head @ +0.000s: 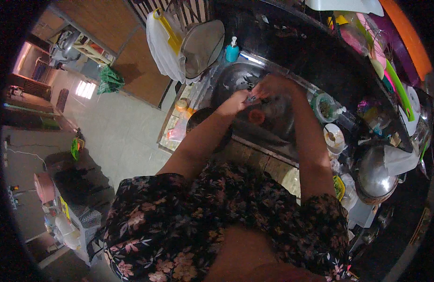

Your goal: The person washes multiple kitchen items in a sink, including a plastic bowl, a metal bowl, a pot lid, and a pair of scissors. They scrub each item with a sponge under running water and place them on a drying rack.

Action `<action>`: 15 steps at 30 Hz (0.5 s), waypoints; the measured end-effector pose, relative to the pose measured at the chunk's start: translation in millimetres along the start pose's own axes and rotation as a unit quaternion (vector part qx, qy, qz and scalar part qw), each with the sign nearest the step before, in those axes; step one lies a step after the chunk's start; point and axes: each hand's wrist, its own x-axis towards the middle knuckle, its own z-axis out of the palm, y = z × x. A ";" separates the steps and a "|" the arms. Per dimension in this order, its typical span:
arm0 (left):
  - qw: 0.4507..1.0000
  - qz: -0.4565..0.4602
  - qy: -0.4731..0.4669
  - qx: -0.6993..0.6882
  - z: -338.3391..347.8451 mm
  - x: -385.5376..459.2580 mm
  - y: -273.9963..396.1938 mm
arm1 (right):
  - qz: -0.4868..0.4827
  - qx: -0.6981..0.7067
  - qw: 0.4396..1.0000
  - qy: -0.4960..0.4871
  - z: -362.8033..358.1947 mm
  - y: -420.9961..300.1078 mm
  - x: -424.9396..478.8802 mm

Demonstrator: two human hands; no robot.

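My left hand (239, 100) and my right hand (273, 86) meet over a dark metal sink basin (280, 127), their fingers close together. A small greyish, shiny patch (251, 99) shows between the fingers; whether it is an object or water I cannot tell. Below the hands, a round orange-red item (256, 116) lies in the basin, too dim to name exactly. Something shiny beyond my fingers, towards the far left of the basin, is blurred. A teal pump bottle (232, 53) stands at the sink's far corner.
Right of the sink are a green-rimmed container (324, 107), a soiled white bowl (334, 138) and a metal lidded pot (375, 172). A large grey strainer or basin (203, 49) leans at the far left beside a white bag (162, 46). An orange-lidded jar (181, 105) sits on the tiled ledge.
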 end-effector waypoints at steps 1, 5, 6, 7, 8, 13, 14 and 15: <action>1.000 0.008 0.011 -0.025 -0.1 1.7 -6.3 | 0.028 0.043 0.998 -0.025 -1.1 -2.0 -1.4; 0.839 -0.268 0.173 -0.441 9.6 23.0 -24.2 | 0.077 -0.158 0.981 0.086 -8.3 28.0 8.2; 0.830 -0.233 0.162 -0.480 -11.7 16.1 -48.4 | 0.052 -0.049 0.997 0.034 -0.6 11.8 5.1; 0.818 -0.210 0.137 -0.517 -13.7 13.1 -49.2 | 0.041 0.067 0.997 -0.009 2.4 9.9 -3.1; 0.832 -0.206 0.158 -0.490 -11.6 12.1 -50.8 | 0.025 -0.019 0.993 0.111 4.1 22.6 4.4; 0.812 -0.101 -0.019 -0.574 -8.1 6.0 -51.9 | -0.036 0.289 0.956 -0.028 -0.4 32.9 -13.7; 0.826 -0.140 0.071 -0.542 -3.2 6.2 -50.6 | 0.009 0.201 0.978 0.049 -0.7 24.2 -13.7; 0.828 -0.193 0.152 -0.504 23.7 5.7 -14.3 | 0.064 0.117 0.982 0.135 2.3 28.0 -19.2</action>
